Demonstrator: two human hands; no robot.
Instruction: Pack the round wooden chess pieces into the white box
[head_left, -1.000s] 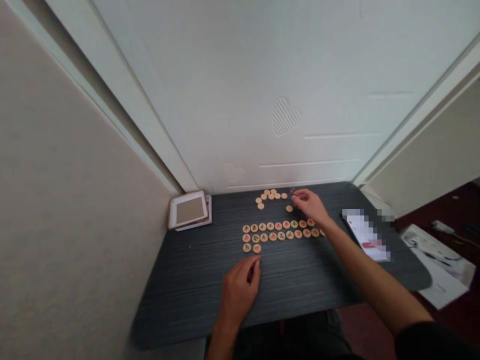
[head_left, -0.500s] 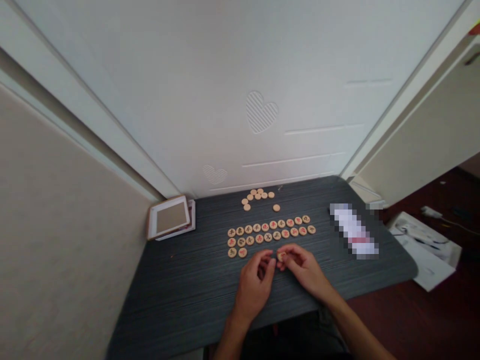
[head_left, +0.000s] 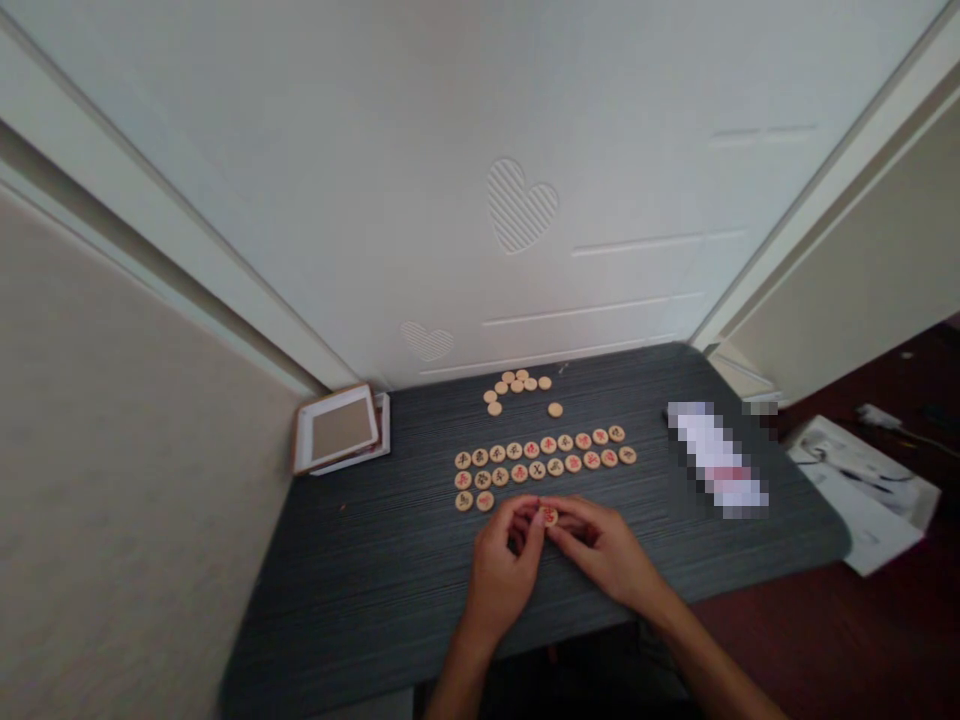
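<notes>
A round wooden xiangqi piece (head_left: 549, 516) with a red character is held between my two hands, just above the dark table (head_left: 360, 570). My left hand (head_left: 508, 550) pinches its left side with thumb and fingers. From the right, my right hand (head_left: 600, 545) grips the same piece. Beyond the hands lie two long rows of xiangqi pieces (head_left: 536, 470), face up, with red and black characters. Two more pieces (head_left: 485, 501) start a third row at the left, beside my left hand.
Near the back wall several blank-side-up pieces (head_left: 517, 385) lie in a loose arc, and a single one (head_left: 555, 410) sits apart. A framed tray-like box (head_left: 337, 430) rests at the back left. A blurred white packet (head_left: 716, 460) lies at the right; an open white box (head_left: 862, 500) is beyond the table edge.
The piece has moved left from my right fingers to between both hands, its red character now facing up. My left fingers have closed onto it. The view has shifted slightly.
</notes>
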